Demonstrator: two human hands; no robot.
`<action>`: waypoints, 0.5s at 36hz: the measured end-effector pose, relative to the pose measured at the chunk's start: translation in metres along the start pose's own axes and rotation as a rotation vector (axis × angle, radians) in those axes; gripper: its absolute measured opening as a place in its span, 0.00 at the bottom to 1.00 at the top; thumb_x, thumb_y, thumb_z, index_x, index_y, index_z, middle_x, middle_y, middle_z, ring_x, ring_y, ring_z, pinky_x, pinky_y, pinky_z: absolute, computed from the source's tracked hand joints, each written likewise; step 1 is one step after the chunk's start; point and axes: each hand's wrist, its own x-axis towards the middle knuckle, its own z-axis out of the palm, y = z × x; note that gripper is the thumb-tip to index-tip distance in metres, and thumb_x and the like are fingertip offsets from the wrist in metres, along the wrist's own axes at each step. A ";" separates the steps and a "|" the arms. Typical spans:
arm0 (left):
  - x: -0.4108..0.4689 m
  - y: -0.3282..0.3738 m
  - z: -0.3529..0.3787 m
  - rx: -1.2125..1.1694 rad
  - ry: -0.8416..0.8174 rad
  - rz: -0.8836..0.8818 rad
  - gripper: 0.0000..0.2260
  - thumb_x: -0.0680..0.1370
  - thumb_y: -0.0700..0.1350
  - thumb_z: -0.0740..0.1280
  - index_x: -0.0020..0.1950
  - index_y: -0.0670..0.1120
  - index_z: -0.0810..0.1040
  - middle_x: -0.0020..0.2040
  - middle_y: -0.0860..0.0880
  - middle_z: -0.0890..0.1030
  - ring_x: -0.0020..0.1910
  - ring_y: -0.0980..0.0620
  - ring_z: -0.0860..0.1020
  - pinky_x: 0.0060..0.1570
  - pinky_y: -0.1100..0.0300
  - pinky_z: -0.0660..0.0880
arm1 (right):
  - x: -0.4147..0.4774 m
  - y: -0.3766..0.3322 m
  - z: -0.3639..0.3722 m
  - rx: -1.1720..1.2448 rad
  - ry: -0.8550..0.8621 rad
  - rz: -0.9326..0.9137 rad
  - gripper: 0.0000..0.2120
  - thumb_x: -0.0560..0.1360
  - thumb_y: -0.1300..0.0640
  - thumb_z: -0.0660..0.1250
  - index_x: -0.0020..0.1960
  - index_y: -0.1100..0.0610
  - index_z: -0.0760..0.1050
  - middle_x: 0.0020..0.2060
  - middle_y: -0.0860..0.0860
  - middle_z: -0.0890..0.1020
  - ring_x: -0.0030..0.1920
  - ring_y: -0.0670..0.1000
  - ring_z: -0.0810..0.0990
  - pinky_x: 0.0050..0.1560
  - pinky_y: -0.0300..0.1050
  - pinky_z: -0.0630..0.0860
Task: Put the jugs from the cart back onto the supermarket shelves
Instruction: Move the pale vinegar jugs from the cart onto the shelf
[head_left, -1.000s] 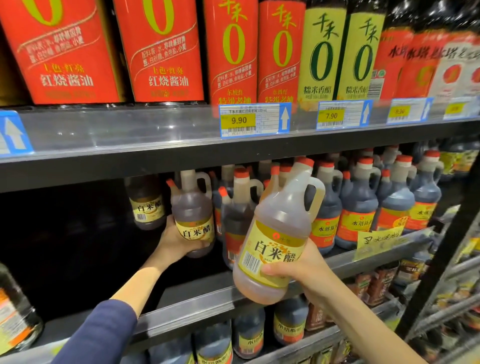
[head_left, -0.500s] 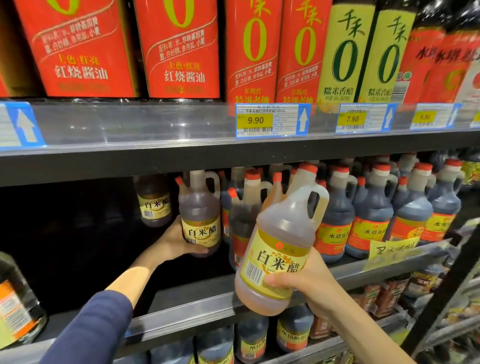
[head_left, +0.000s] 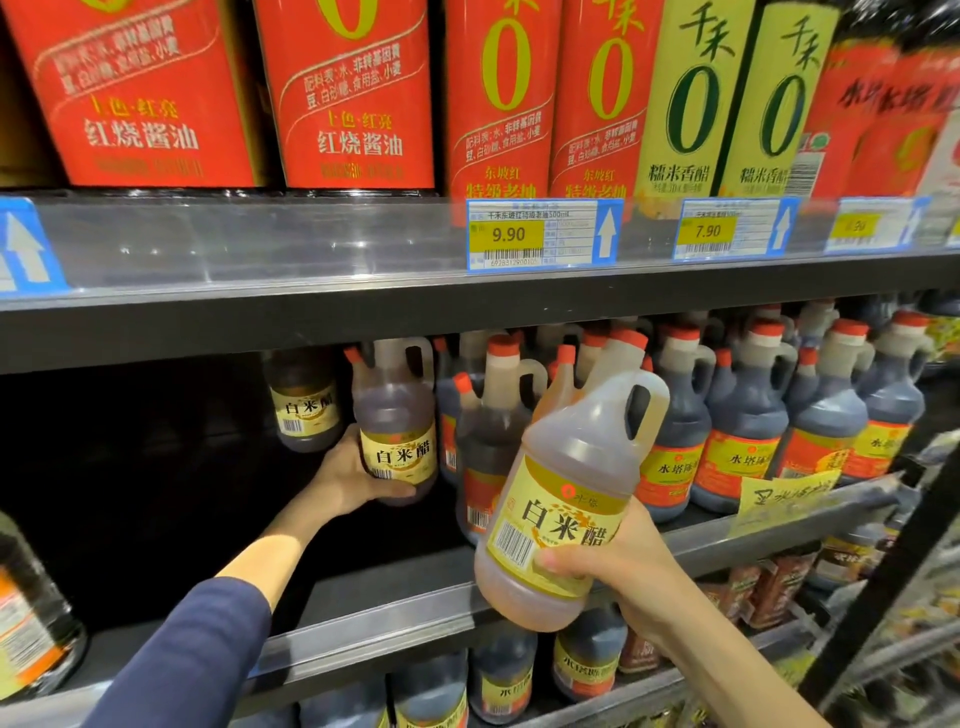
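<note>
This is a shop aisle with tall shelves full of bottles. The top shelf (head_left: 311, 332) holds big red bottles (head_left: 353, 93), and price tags (head_left: 543, 234) are stuck along its front edge. The jugs go on the middle shelf (head_left: 395, 618). Its right part is packed with dark jugs (head_left: 748, 415) with red caps. Its left part is dark and deep.

The left hand (head_left: 353, 478) reaches far in and grips the far jug (head_left: 397, 421) low down, with fingers curled under its yellow label. This jug stands up straight just left of the dark jugs. Another pale jug (head_left: 304, 405) of the same kind stands behind it, so I think the same kinds are kept together.

The right hand (head_left: 628, 566) grips the near jug (head_left: 566, 499) round its bottom part, with the thumb on the label. This jug is in the air, in front of the shelf edge. It tilts to the right, maybe so it can slide in under the top shelf. It likely goes in next, beside the far jug. The cart is not in view.
</note>
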 end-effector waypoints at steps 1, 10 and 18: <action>-0.001 0.002 0.000 0.001 -0.002 -0.001 0.57 0.43 0.54 0.82 0.69 0.44 0.66 0.59 0.46 0.80 0.60 0.48 0.77 0.62 0.45 0.73 | 0.000 0.000 0.000 0.004 0.003 -0.001 0.37 0.48 0.59 0.80 0.56 0.63 0.76 0.47 0.58 0.85 0.49 0.57 0.84 0.43 0.46 0.81; -0.010 0.012 -0.003 0.019 -0.087 -0.014 0.55 0.46 0.51 0.82 0.70 0.44 0.65 0.60 0.46 0.79 0.62 0.47 0.76 0.64 0.45 0.72 | -0.003 -0.001 0.005 0.004 -0.004 0.050 0.38 0.48 0.59 0.80 0.57 0.63 0.75 0.48 0.58 0.85 0.50 0.56 0.84 0.45 0.48 0.81; -0.032 0.034 -0.003 0.013 -0.041 0.027 0.48 0.51 0.56 0.82 0.67 0.46 0.69 0.60 0.50 0.80 0.61 0.51 0.77 0.64 0.48 0.72 | -0.004 -0.003 0.005 -0.010 0.013 0.060 0.40 0.47 0.58 0.80 0.58 0.61 0.75 0.48 0.57 0.85 0.50 0.55 0.84 0.44 0.47 0.81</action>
